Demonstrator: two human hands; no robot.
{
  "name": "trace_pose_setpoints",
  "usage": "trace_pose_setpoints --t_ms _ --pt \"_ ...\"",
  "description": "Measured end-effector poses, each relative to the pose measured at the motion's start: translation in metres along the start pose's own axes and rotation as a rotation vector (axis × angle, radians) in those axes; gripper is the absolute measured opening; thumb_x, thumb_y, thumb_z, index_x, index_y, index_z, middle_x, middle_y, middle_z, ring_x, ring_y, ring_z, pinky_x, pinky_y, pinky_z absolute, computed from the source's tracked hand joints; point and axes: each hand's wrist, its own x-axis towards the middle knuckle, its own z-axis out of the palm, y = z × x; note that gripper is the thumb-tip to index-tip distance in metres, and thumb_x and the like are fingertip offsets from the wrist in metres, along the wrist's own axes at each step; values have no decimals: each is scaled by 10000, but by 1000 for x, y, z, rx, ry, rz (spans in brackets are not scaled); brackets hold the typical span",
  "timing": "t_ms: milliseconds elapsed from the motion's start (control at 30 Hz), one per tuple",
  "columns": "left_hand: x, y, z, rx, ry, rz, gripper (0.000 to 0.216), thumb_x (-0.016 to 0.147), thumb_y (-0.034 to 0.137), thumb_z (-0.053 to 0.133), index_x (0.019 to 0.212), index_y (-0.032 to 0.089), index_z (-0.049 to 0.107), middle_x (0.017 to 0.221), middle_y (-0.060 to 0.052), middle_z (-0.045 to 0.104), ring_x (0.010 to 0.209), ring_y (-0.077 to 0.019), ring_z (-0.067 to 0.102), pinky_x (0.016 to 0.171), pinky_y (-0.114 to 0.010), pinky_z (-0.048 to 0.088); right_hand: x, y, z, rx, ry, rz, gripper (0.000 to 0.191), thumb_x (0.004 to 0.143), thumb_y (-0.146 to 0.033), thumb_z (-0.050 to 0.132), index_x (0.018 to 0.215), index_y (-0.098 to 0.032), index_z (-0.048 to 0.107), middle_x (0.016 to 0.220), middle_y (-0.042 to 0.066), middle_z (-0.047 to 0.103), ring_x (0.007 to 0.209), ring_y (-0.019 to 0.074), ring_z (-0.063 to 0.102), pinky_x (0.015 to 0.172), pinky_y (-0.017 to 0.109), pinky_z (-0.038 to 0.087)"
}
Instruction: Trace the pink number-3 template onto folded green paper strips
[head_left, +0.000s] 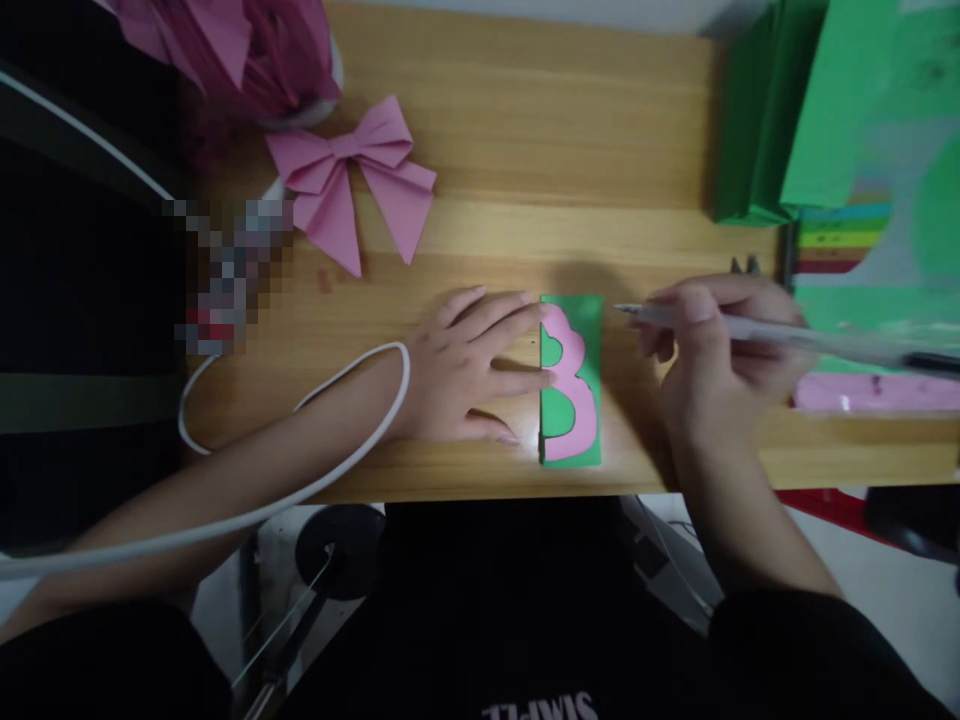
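Note:
My left hand lies flat with its fingers spread, and two fingertips rest on the left edge of a pink paper cutout. That cutout has scalloped curves and lies on a green paper rectangle near the table's front edge. My right hand is closed around a pen with a clear barrel. The pen's tip points left, a little to the right of the green paper and apart from it. Its dark end reaches toward the right edge of the view.
A folded pink paper bow lies at the upper left, beside a dark pink bundle. A white cable crosses my left forearm. Green paper and a green box-like block stand at the right. The wooden table ends near my body.

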Motion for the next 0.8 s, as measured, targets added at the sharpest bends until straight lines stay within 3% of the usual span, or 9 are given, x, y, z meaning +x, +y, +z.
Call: trace_pose_setpoints --t_ms 133,333,567,800 --pt "-1 -1 1 29 7 18 585 881 666 576 1368 341 582 1568 -134 377 1451 -344 337 1154 -528 240 -11 -13 -10 24 10 36 184 933 -357 620 848 -214 699 645 -29 645 512 95 581 468 239 452" --pt "0 -2 0 61 -24 29 586 921 685 472 1385 340 564 1574 -155 346 1453 -365 328 1142 -559 256 -51 -33 -22 -198 -228 217 121 921 -312 623 961 -240 714 854 14 746 700 134 688 638 277 550" --pt "1 -2 -3 58 -42 28 596 918 673 491 1392 320 562 1568 -168 356 1450 -369 322 1145 -562 247 -66 -26 -6 -180 -148 347 58 869 -253 644 890 -222 689 690 -34 691 574 100 619 517 214 487" --pt "1 -2 -4 66 -65 19 614 932 645 498 1426 283 527 1575 -179 350 1453 -367 326 1148 -549 247 -62 -24 -7 -133 -149 415 62 843 -244 621 831 -205 668 680 -23 676 583 114 617 565 252 507"
